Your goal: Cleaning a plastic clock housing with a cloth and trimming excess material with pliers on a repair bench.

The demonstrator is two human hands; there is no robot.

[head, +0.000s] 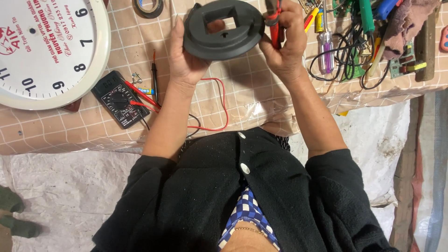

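Round plastic part [224,30], held between both hands: matte black. Pliers [275,23] in the right hand [284,46]: red handles. Below the left hand [186,56]: black multimeter [119,99] with red and black leads. Left of the grip: white clock face [46,46], black numerals. Table cover [261,93]: beige with white grid.

Both my bare forearms reach forward, sleeves pushed to the elbows. My left hand [186,56] is raised, fingers curled in a grip; my right hand [284,42] is closed tight.
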